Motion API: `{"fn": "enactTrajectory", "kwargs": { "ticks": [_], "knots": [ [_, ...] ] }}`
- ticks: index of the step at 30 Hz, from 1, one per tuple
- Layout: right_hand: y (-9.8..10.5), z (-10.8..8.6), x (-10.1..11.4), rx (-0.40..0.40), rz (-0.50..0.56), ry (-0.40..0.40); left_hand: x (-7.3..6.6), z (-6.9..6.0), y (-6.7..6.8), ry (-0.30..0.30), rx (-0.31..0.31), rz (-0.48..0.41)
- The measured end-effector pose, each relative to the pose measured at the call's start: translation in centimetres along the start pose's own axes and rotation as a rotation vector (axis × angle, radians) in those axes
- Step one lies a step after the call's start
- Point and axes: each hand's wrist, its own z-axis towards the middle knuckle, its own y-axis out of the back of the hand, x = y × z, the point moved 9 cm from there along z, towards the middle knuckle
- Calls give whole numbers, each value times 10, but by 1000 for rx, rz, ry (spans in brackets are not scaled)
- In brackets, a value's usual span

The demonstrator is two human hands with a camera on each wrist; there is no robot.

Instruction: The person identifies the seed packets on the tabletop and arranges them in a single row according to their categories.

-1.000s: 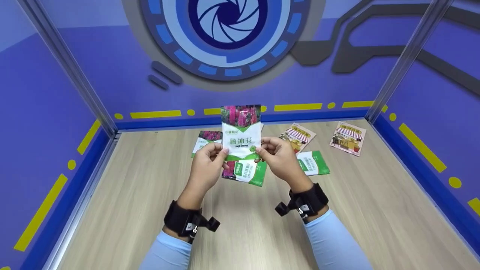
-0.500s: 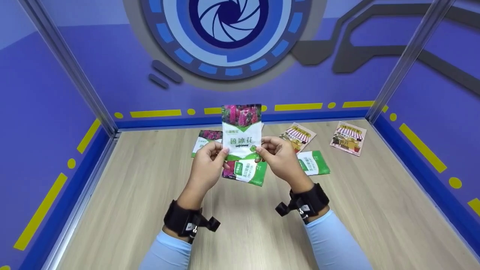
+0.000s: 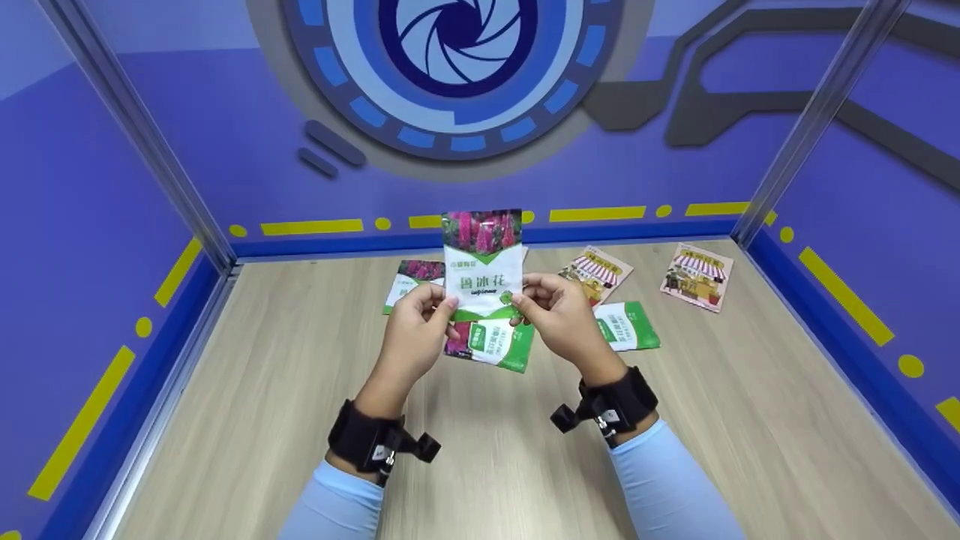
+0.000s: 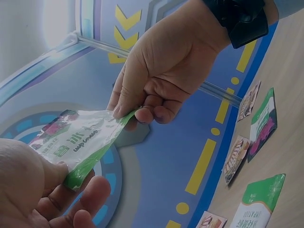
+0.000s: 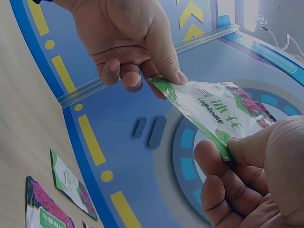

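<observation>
A white and green seed packet [image 3: 484, 262] with pink flowers printed along its top is held up above the table. My left hand [image 3: 415, 328] pinches its lower left corner between thumb and fingers. At the lower right corner, my right hand [image 3: 564, 319] pinches it the same way. Both wrist views show the thumbs pressed on the printed face of the packet [image 4: 78, 140], [image 5: 221, 111] with fingers curled behind. Below the hands lies another green and white packet [image 3: 491, 345], partly covered. A similar flower packet [image 3: 411, 279] lies behind the left hand.
Right of the right hand lies a green and white packet [image 3: 630, 326]. Behind it is a pink packet with a striped awning [image 3: 596, 270], and a matching pink packet [image 3: 697, 276] lies farther right. Blue printed panels [image 3: 480, 202] wall the wooden table [image 3: 480, 465] at the back and sides.
</observation>
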Motion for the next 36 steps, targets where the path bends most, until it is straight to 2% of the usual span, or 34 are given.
{"fn": "enactTrajectory", "kwargs": {
  "ticks": [5,10,12,18,21,24,28,31,36],
  "knots": [
    [-2,1,-5,20,12,1,4,2,-1,-4,9,-19],
    [0,7,-31,47,-22,-13,10,4,2,-1,9,-36],
    [1,9,-43,64,-43,-17,12,5,5,-5,-1,-35],
    [-4,11,-59,154,-114,-50,17,10,16,-6,-45,-39],
    [-4,11,-71,179,-179,-81,21,12,21,8,-51,-44],
    [-2,11,-86,182,-306,-112,26,14,27,23,-56,-30],
    [3,10,-105,176,-512,-150,37,18,41,64,-83,-5],
    [6,8,-117,171,-631,-176,48,22,60,97,-133,38],
    [11,6,-138,181,-731,-234,73,27,97,149,-221,130]
  ]
}}
